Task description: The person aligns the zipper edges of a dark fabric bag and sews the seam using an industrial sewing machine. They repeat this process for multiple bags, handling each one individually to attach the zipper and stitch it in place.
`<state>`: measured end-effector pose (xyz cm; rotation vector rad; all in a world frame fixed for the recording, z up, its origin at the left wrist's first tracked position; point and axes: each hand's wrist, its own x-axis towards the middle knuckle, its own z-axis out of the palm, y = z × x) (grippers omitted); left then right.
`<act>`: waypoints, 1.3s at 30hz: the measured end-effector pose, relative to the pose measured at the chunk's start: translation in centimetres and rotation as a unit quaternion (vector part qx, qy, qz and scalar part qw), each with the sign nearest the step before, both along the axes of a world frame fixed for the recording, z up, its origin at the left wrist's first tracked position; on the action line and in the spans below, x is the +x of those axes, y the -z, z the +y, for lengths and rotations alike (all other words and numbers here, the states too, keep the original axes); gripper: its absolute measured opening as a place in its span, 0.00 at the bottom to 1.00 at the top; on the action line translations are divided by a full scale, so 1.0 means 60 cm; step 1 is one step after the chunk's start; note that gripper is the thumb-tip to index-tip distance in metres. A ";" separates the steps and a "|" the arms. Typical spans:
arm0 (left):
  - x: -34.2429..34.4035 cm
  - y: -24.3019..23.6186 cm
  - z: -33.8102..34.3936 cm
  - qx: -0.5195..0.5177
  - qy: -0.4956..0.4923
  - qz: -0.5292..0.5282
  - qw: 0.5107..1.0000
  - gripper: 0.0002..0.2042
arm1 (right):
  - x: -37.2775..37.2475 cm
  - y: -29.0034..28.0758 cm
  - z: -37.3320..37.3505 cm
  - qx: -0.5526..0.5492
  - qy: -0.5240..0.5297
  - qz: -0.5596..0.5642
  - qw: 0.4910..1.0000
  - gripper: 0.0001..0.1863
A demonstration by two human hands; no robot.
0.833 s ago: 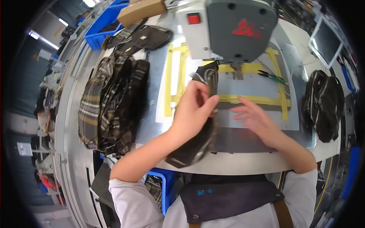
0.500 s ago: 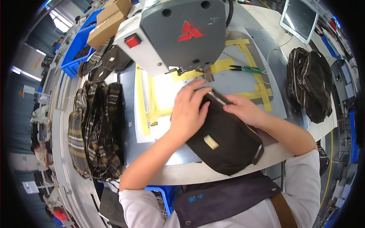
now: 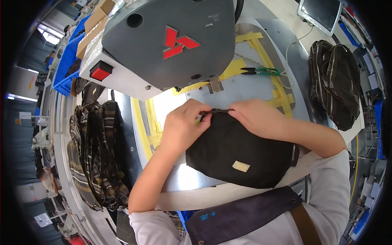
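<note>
A dark brown fabric pouch [image 3: 228, 147] with a small pale label [image 3: 241, 166] lies in front of me, over the near edge of the table. My left hand [image 3: 183, 124] pinches the left end of its far edge between thumb and fingers. Close beside it, my right hand [image 3: 255, 118] grips the same edge farther right, thumb toward the left hand. The zipper seen along this edge before is now mostly hidden by the fold and my fingers. Just beyond my hands is the metal presser foot [image 3: 215, 86] of a grey sewing machine [image 3: 171, 45]; the pouch is apart from it.
Green-handled thread snips [image 3: 261, 71] lie on the yellow-taped plate. Stacked dark zippered pouches [image 3: 335, 83] sit at the right, plaid fabric pieces [image 3: 96, 155] at the left. A blue bin [image 3: 65, 81], a cardboard box [image 3: 96, 24] and a screen [image 3: 320, 14] stand farther back.
The pouch has turned so its zipper edge lies across, facing the machine. Both hands now pinch that edge side by side. My view has shifted closer to the machine head.
</note>
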<state>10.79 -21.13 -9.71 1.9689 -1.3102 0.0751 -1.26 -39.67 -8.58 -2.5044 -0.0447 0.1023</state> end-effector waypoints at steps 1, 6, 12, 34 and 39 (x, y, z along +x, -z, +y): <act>-0.002 0.000 0.002 0.001 0.000 0.019 1.000 0.07 | -0.005 -0.006 -0.006 0.018 -0.005 0.012 1.000 0.13; -0.018 -0.009 -0.009 -0.015 -0.004 0.104 0.994 0.09 | 0.008 -0.010 -0.005 0.153 0.002 0.056 0.987 0.15; 0.006 -0.019 -0.001 0.050 -0.112 0.278 0.953 0.13 | 0.015 0.026 -0.016 0.335 0.138 0.009 0.932 0.17; 0.012 0.014 -0.008 -0.083 0.050 0.016 0.995 0.10 | 0.035 0.031 0.001 0.416 0.117 -0.003 0.902 0.05; 0.036 0.023 -0.002 -0.073 0.099 0.174 0.977 0.10 | 0.045 0.009 -0.019 0.373 0.015 0.016 0.927 0.05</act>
